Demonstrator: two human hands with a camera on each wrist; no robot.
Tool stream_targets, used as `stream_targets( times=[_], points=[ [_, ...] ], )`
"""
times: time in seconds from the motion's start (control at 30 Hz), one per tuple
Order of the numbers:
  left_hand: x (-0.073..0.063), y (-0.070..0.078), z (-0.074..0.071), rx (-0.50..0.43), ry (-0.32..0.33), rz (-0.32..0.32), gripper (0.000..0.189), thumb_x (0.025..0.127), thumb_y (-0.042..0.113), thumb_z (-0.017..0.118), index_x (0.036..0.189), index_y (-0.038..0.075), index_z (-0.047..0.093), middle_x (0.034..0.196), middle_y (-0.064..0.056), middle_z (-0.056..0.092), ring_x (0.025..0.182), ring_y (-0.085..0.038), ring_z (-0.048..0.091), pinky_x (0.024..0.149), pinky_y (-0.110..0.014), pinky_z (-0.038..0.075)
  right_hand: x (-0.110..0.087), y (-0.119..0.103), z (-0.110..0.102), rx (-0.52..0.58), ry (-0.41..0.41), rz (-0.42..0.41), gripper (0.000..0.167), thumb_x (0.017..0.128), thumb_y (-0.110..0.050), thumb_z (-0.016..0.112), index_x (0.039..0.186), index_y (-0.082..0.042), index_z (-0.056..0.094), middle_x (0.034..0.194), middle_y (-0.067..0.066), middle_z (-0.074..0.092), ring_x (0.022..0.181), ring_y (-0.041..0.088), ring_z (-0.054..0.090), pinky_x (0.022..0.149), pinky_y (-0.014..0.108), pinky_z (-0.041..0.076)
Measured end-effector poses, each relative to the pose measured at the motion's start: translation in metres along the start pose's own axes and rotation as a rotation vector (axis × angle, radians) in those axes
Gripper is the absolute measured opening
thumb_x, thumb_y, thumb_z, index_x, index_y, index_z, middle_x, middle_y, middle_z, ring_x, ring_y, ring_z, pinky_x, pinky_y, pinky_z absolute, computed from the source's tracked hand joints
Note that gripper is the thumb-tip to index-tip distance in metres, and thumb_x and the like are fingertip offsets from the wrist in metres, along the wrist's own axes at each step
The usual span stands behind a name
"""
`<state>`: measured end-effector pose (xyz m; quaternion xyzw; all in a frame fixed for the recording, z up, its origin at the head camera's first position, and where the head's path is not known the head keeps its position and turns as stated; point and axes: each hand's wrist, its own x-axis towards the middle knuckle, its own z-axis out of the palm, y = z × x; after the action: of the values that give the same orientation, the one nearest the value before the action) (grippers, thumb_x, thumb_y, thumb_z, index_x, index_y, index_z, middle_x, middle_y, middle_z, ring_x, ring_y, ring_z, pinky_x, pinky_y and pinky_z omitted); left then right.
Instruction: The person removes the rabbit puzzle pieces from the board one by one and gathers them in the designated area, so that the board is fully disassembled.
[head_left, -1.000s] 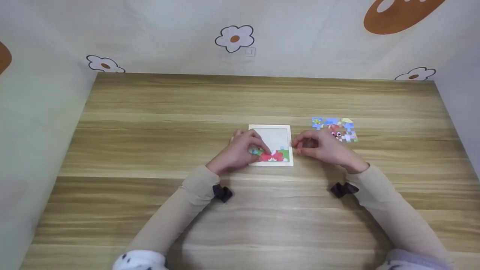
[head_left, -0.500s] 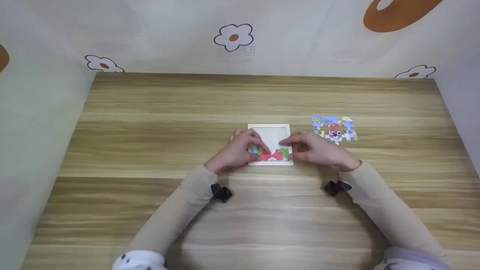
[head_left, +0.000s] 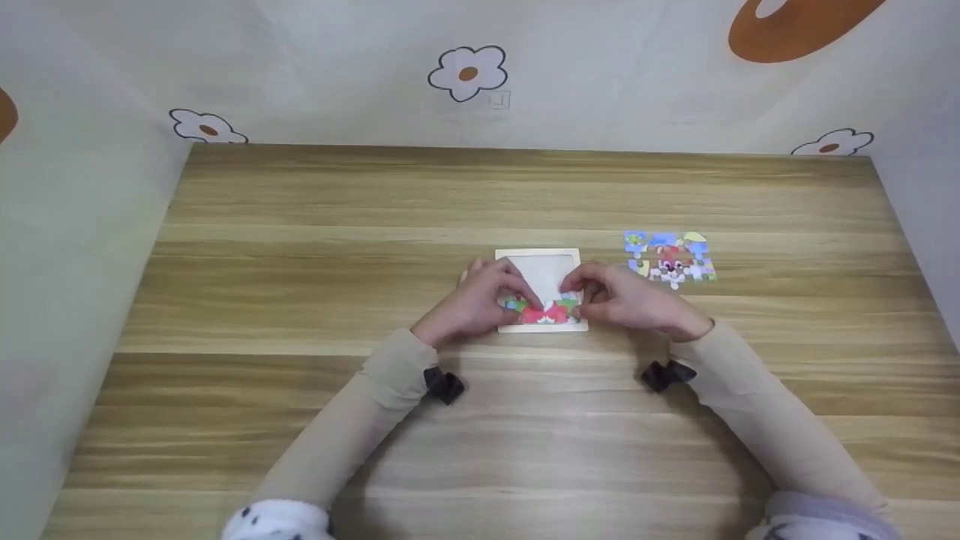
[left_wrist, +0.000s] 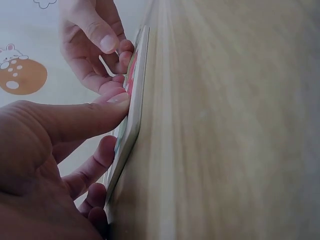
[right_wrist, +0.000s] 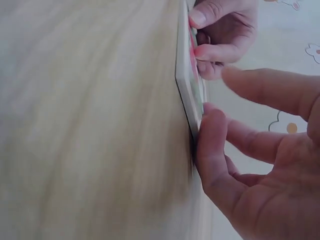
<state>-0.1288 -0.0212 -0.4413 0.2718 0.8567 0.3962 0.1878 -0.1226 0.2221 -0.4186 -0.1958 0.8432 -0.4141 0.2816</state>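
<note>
A small white puzzle frame point(head_left: 538, 253) lies on the table, with a lower row of joined jigsaw pieces point(head_left: 551, 312), red and green. My left hand point(head_left: 472, 301) presses the row with thumb and index fingertip, which stand apart. Its other fingers lie along the frame's left side, as the left wrist view shows. My right hand point(head_left: 626, 298) is at the frame's right side. In the right wrist view, its fingers point(right_wrist: 212, 132) touch the frame's edge area while the thumb point(right_wrist: 240, 82) stands off. No piece shows between them.
Right of the frame, several loose jigsaw pieces point(head_left: 675, 259) form a group with a red animal face; my right hand lies close to its lower left. The wooden table point(head_left: 337, 195) meets a flower-printed wall point(head_left: 337, 67) at the back.
My right hand has moved left from beside the frame onto its right edge, uncovering more of the loose pieces. The left hand has kept its place on the lower row.
</note>
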Motion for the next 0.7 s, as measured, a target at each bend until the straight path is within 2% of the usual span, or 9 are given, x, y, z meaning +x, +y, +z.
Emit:
stream_targets(
  times=[0.3, 0.57, 0.7],
  points=[
    [-0.001, 0.0014, -0.0005, -0.005, -0.007, -0.014, 0.025, 0.076, 0.001, 0.071, 0.094, 0.017, 0.078, 0.1, 0.002, 0.055, 0.102, -0.025, 0.038, 0.089, -0.043, 0.025, 0.0052, -0.0034, 0.0059, -0.114, 0.041, -0.052, 0.024, 0.083, 0.005, 0.066, 0.105, 0.001, 0.057, 0.086, 0.007, 0.053, 0.076, 0.019, 0.048, 0.068, 0.03, 0.041],
    [0.0006, 0.002, 0.0003, -0.003, -0.007, -0.038, 0.024, 0.074, 0.001, 0.073, 0.092, 0.017, 0.078, 0.1, 0.004, 0.055, 0.101, -0.024, 0.038, 0.089, -0.042, 0.024, 0.007, -0.0036, 0.0054, -0.115, 0.039, -0.045, 0.02, 0.085, 0.009, 0.058, 0.101, -0.002, 0.056, 0.084, 0.005, 0.051, 0.078, 0.02, 0.046, 0.069, 0.032, 0.038],
    [0.0006, 0.002, -0.0001, -0.004, -0.013, -0.042, 0.023, 0.075, 0.002, 0.074, 0.091, 0.017, 0.077, 0.1, 0.005, 0.055, 0.101, -0.023, 0.038, 0.09, -0.041, 0.023, 0.0058, -0.0025, 0.0031, -0.059, 0.004, -0.067, 0.019, 0.084, 0.008, 0.056, 0.099, -0.003, 0.055, 0.083, 0.004, 0.049, 0.076, 0.02, 0.044, 0.067, 0.029, 0.036]
  ],
)
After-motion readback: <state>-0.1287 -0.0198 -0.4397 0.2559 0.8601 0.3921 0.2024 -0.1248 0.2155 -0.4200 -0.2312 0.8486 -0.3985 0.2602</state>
